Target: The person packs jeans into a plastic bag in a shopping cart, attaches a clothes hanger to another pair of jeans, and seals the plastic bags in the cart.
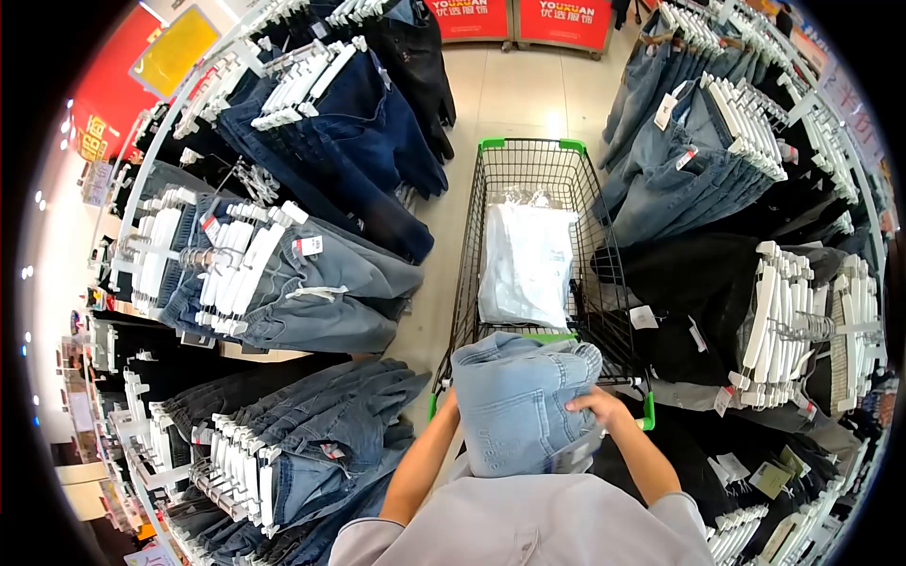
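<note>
A folded pair of light blue jeans [517, 410] is held up close to my chest, a back pocket and a seam facing me. My right hand [604, 407] grips its right edge, thumb lying on top of the denim. My left hand [452, 404] supports the left edge, with its fingers hidden behind the fabric. Just beyond the jeans stands a black wire shopping cart [477, 184] with green corners. White plastic-wrapped goods [527, 264] lie inside it.
Racks crowd both sides: dark blue jeans [377, 127] and grey-blue trousers [340, 292] at left, light jeans [694, 170] and black trousers [679, 283] at right, on white hangers [783, 311]. The pale floor aisle [514, 85] runs ahead to red bins [566, 24].
</note>
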The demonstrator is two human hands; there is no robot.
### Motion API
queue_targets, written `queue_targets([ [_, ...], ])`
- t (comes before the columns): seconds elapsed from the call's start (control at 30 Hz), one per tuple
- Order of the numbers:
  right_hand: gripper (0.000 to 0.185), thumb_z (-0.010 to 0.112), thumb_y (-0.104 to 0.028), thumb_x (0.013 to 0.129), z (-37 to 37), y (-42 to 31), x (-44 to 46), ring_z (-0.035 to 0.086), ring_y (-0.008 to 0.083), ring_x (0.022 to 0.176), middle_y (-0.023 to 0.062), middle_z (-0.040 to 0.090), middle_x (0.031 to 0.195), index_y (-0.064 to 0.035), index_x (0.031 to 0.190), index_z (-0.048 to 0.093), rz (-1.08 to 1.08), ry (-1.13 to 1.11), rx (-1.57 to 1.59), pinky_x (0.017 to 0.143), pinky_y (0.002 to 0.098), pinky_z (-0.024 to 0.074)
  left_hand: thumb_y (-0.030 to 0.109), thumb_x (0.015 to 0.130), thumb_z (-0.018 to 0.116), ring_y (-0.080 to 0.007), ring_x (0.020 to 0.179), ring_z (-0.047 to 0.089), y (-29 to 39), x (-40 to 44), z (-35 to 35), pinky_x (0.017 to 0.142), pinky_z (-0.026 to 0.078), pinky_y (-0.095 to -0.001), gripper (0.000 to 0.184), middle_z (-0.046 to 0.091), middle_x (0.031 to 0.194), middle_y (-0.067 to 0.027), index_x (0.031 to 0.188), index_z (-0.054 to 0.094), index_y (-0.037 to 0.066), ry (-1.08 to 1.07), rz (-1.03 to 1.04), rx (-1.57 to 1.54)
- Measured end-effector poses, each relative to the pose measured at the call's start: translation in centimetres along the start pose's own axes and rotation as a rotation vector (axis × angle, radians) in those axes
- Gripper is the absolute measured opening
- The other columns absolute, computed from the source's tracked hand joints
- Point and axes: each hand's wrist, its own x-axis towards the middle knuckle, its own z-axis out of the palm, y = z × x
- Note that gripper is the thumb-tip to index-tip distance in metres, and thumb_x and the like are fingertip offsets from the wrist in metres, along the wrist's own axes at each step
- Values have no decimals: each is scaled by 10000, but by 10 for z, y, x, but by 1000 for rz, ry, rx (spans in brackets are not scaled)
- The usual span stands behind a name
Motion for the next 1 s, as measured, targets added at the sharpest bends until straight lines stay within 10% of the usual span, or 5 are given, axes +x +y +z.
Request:
queue_targets([
  [0.33,423,711,-226,829,-53,3,-93,697,264,907,121,717,1005,39,1154,652,-192,732,506,853,393,562,234,873,703,-388,954,701,-161,181,2,820,548,-456,290,729,981,-216,1014,685,-18,-36,-219,598],
  [0.43,630,725,-234,792,-71,15,-106,668,296,1055,152,678,1177,57,1326,562,-250,841,469,959,414,524,148,859,670,-414,1095,656,-223,220,19,952,530,-490,259,699,1086,-244,1058,667,-17,-175,-293,830],
  [0.63,811,748,-230,743,-83,19,-103,602,307,1192,153,609,1315,47,1448,458,-296,1034,410,1052,423,459,235,795,797,-479,1341,474,-280,279,58,1097,451,-528,795,438,1474,-294,1436,394,-8,-284,-522,827],
  [0.8,800,730,-241,766,-105,52,-91,578,298,1209,159,585,1343,45,1456,444,-267,1024,529,1047,423,447,383,711,907,-463,1509,267,-282,323,69,1209,362,-486,1267,110,1667,-310,1614,110,-11,-76,-180,692],
  [1.0,778,720,-241,759,-112,58,-80,572,287,1214,150,587,1348,57,1433,469,-248,1050,444,1067,416,425,173,725,844,-400,1466,353,-217,376,49,1141,400,-488,1097,192,1673,-248,1617,216,53,-116,107,1045],
])
